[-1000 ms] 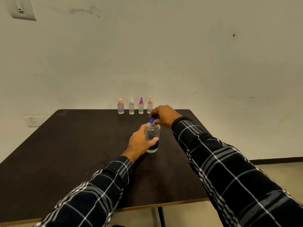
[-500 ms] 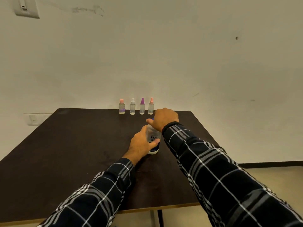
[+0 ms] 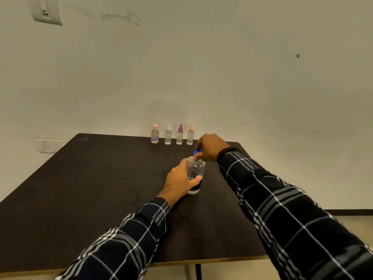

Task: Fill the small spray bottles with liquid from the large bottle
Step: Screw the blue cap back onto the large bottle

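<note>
The large clear bottle [image 3: 195, 171] with a dark label stands upright on the dark table [image 3: 90, 188]. My left hand [image 3: 179, 182] grips its body from the left. My right hand [image 3: 209, 147] pinches its blue cap [image 3: 196, 152] at the top of the neck; whether the cap is off the neck I cannot tell. Several small spray bottles stand in a row at the table's far edge: pink-capped [image 3: 154, 134], white-capped [image 3: 168, 135], purple-capped [image 3: 179, 135] and another pink-capped [image 3: 190, 135]. All four stand capped.
A pale wall rises right behind the table, with a switch plate [image 3: 46, 11] high at the left and a socket [image 3: 46, 146] low beside the table. The table's front edge [image 3: 201, 260] runs near me.
My right hand has turned on the blue cap, which was hidden under the hand half a second ago and shows again now. The left hand keeps its grip on the bottle.
</note>
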